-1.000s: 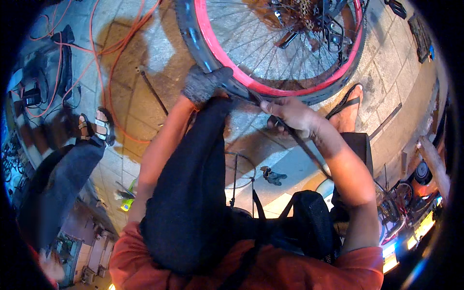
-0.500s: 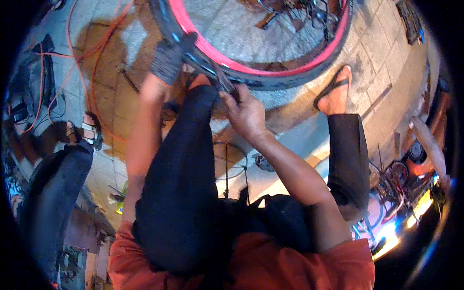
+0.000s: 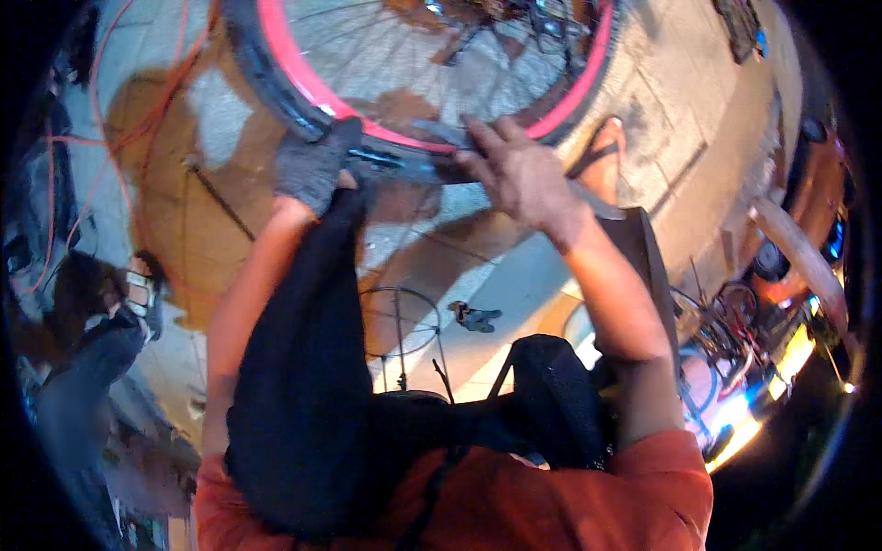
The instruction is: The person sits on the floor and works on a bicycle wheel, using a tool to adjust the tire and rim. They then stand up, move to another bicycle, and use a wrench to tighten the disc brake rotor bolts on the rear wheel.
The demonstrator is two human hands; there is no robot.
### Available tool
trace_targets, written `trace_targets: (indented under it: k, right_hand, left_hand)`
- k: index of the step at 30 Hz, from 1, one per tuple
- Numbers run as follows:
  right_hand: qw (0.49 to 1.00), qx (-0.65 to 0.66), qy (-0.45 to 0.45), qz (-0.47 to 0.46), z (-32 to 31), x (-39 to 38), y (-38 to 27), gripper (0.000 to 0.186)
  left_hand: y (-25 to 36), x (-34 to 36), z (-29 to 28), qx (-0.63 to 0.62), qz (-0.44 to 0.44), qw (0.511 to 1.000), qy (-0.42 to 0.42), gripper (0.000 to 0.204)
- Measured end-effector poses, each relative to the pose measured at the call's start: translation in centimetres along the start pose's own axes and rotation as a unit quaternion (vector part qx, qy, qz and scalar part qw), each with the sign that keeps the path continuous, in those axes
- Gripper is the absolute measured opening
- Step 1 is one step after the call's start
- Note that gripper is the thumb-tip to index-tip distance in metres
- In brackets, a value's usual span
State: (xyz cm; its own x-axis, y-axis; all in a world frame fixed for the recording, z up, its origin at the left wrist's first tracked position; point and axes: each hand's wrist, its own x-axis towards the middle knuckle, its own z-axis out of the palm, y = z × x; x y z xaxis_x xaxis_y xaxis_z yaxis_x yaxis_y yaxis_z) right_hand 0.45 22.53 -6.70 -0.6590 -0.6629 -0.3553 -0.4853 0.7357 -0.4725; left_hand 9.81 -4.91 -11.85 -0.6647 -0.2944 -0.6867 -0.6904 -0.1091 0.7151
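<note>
A bicycle wheel with a pink rim (image 3: pixel 303 78) and a black tyre (image 3: pixel 262 87) lies ahead of me at the top. My left hand (image 3: pixel 312 165), in a dark grey glove, is closed around the tyre's near left edge. My bare right hand (image 3: pixel 528 179) reaches over the tyre's near right edge, its fingers apart and smeared by motion. A blurred grey strip (image 3: pixel 436 131) lies along the rim between the hands; I cannot tell if it is a tool. A grey edge (image 3: pixel 597 202) shows beside my right wrist, its kind unclear.
Orange hose (image 3: pixel 110 147) loops over the paving at left, near a thin dark rod (image 3: pixel 220 202). Another person's leg (image 3: pixel 83 367) stands at left. A small dark object (image 3: pixel 475 317) and a round wire frame (image 3: pixel 400 321) are below. Bicycles (image 3: pixel 735 321) crowd the right.
My right hand has moved right along the tyre, its fingers opening from the dark tool they gripped. My left hand still grips the tyre. The wheel sits further left in view.
</note>
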Motion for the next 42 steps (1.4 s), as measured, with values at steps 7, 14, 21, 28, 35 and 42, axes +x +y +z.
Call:
trace_targets:
  k: [7,14,21,28,35,42]
  right_hand:
    - [0.983,0.086,-0.147,-0.072,-0.9,5.4,2.3,0.034]
    - [0.942,0.104,-0.308,-0.082,-0.2,8.8,1.6,0.039]
    - [0.938,0.075,-0.332,-0.073,0.8,9.5,1.3,0.044]
    - [0.938,0.148,-0.274,0.153,1.8,4.3,-2.6,0.057]
    - [0.780,0.382,-0.395,0.299,1.8,5.3,-3.1,0.045]
    - [0.742,0.399,-0.432,0.320,1.1,5.9,-3.7,0.044]
  left_hand:
    - [-1.9,0.7,-1.1,0.018,0.015,1.000,0.001,0.039]
    - [-4.6,1.3,-1.7,-0.076,-0.002,0.997,-0.020,0.051]
    - [-5.8,2.1,-1.3,-0.093,0.040,0.995,-0.014,0.041]
    - [-4.1,1.4,-2.6,-0.013,0.030,0.998,-0.055,0.042]
    - [-5.3,3.0,-3.8,-0.016,0.115,0.991,-0.065,0.044]
    - [-3.4,1.8,-2.8,-0.093,0.053,0.992,-0.073,0.039]
